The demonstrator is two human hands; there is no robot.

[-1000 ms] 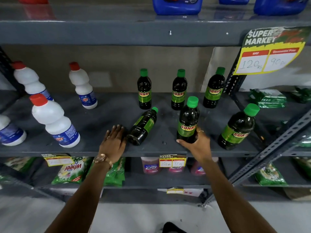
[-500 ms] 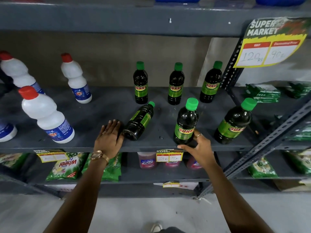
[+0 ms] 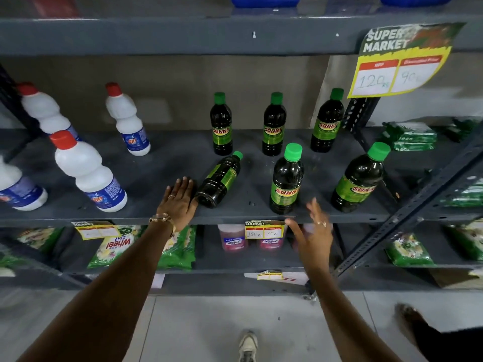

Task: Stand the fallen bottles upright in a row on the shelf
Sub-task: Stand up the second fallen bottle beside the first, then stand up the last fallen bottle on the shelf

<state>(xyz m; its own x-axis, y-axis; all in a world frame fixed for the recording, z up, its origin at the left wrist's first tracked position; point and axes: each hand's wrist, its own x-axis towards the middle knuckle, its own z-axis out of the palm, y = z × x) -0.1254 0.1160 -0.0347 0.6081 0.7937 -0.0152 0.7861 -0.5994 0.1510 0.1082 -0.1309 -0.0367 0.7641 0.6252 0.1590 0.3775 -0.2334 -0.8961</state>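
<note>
Fallen bottle (image 3: 219, 181) just beside flat left hand (image 3: 180, 198)

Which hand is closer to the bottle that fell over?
The left hand. It lies flat on the shelf right beside the base of the fallen bottle. The right hand is open, farther right, below the shelf edge.

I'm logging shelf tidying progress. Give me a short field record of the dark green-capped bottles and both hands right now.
upright bottles: five; three in a back row, e.g. back-left bottle, and two in front, front-middle bottle and front-right bottle
fallen bottle: one, lying on the shelf, cap pointing back-right
left hand: open, flat by the fallen bottle's base
right hand: open, empty, off the front-middle bottle
left to do: stand the fallen bottle
</note>
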